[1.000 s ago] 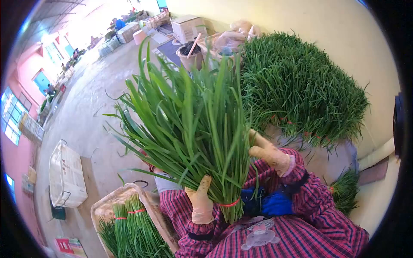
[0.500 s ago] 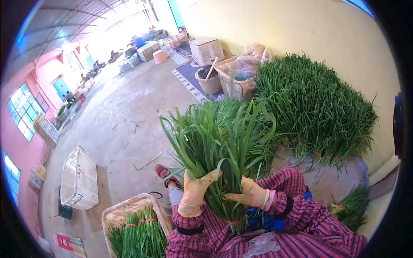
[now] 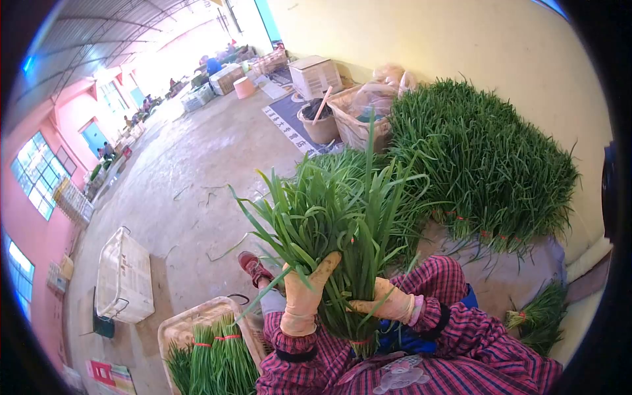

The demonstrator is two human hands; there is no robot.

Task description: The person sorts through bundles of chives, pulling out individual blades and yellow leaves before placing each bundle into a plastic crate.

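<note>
Bunch of greens point(image 3: 336, 224) stands upright in the person's lap, long axis vertical, leaf tips fanning up and away, cut ends down by a red band point(image 3: 359, 342) near the base. Both gloved hands are on the lower stalks. Left hand point(image 3: 304, 295) wraps the bunch from its left side, fingers curled and clenched on the stalks, thumb raised. Right hand point(image 3: 388, 304) grips from the right, slightly lower, fingers closed round the same stalks. Neither hand is nearer; both touch. Crate point(image 3: 172, 327) with tied bunches sits on the floor at the lower left. Large pile of greens point(image 3: 487, 158) lies against the wall.
</note>
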